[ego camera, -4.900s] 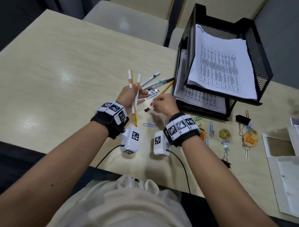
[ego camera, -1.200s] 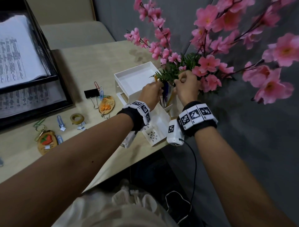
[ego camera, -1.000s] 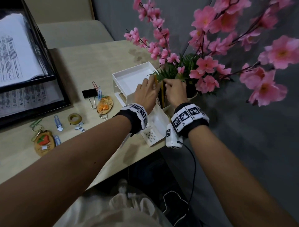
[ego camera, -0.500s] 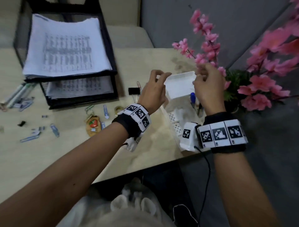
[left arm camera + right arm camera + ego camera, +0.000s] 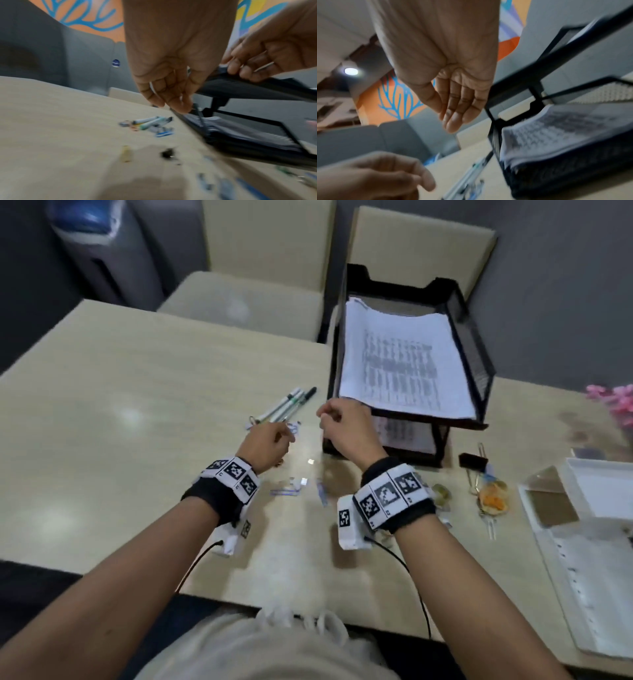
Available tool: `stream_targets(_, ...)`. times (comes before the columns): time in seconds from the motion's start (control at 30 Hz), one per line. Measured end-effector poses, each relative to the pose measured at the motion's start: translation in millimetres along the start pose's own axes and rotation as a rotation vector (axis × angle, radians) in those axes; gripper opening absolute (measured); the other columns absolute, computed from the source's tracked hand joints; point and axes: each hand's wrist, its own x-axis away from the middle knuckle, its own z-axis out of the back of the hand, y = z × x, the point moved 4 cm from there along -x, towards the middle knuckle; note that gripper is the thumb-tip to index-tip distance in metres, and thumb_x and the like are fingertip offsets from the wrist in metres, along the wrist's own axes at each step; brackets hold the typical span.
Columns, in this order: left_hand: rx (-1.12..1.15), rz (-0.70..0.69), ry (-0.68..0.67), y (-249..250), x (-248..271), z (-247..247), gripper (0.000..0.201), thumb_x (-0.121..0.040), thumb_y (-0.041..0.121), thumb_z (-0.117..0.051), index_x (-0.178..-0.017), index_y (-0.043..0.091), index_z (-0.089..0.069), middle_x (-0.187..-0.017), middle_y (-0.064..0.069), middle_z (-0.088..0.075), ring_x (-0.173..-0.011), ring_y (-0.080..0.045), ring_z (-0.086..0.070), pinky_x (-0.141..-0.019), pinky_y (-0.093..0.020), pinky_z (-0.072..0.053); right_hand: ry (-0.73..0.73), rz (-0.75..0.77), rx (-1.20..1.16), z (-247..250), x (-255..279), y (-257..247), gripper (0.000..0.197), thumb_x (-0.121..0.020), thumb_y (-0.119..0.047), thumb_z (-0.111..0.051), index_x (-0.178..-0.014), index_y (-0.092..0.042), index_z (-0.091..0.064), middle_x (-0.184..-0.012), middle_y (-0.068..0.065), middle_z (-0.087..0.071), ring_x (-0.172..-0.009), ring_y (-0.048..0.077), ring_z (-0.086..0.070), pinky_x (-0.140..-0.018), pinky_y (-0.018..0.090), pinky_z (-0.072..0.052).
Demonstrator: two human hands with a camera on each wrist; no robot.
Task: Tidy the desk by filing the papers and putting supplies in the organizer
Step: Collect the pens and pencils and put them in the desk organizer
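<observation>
Both hands hover empty over the middle of the desk. My left hand [image 5: 286,436] hangs with loosely curled fingers just in front of a few pens [image 5: 286,407] lying together; the left wrist view shows the left hand [image 5: 171,104] above those pens [image 5: 150,121]. My right hand [image 5: 323,414], fingers relaxed, is at the front left corner of the black two-tier paper tray [image 5: 479,364], which holds printed papers [image 5: 404,364]. In the right wrist view the right hand [image 5: 452,121] holds nothing. The white organizer [image 5: 565,474] stands at the far right.
Paper clips [image 5: 286,491] lie scattered between my wrists. A black binder clip [image 5: 472,462], a tape roll [image 5: 442,493] and an orange keychain [image 5: 493,498] lie right of the tray. Two beige chairs [image 5: 239,299] stand behind the desk. Pink flowers [image 5: 616,402] show at the right edge.
Both hands have left the organizer beside the flowers and swung left to the pens and the tray. The pencils they held earlier are gone from them. My view turned left too.
</observation>
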Motion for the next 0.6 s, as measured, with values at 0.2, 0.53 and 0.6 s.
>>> stream_targets(0.2,0.007,0.194,-0.042,-94.0,0.0,49.4,0.024,-0.092,0.01,-0.048,-0.102,0.0,-0.067,-0.092,-0.021,-0.071,-0.073,-0.022,-0.059,-0.072,-0.026,-0.047,-0.162,-0.2,0.254,-95.7,-60.9,10.4,0.031,-0.091,-0.009,-0.04,-0.06,-0.007,-0.045,-0.079,0.023,-0.055,-0.088,0.034,-0.053,-0.069,0.031,-0.035)
stream_targets(0.53,0.046,0.306,-0.091,-152.0,2.3,74.1,0.025,-0.091,0.01,-0.047,-0.102,0.003,-0.069,-0.101,-0.018,-0.071,-0.091,-0.026,-0.063,-0.078,-0.021,-0.042,-0.067,-0.357,0.558,-123.5,-118.8,31.1,0.025,-0.091,-0.009,-0.048,-0.113,0.001,-0.055,-0.124,0.023,-0.051,-0.114,0.037,-0.052,-0.089,0.038,-0.047)
stream_targets(0.6,0.077,0.294,-0.087,-150.6,-5.7,74.3,0.025,-0.091,0.01,-0.047,-0.102,0.003,-0.069,-0.096,-0.016,-0.071,-0.086,-0.022,-0.064,-0.073,-0.018,-0.042,0.014,-0.434,0.456,-122.8,-112.5,36.7,0.027,-0.091,-0.005,-0.045,-0.116,0.0,-0.052,-0.126,0.022,-0.05,-0.114,0.037,-0.052,-0.088,0.039,-0.047)
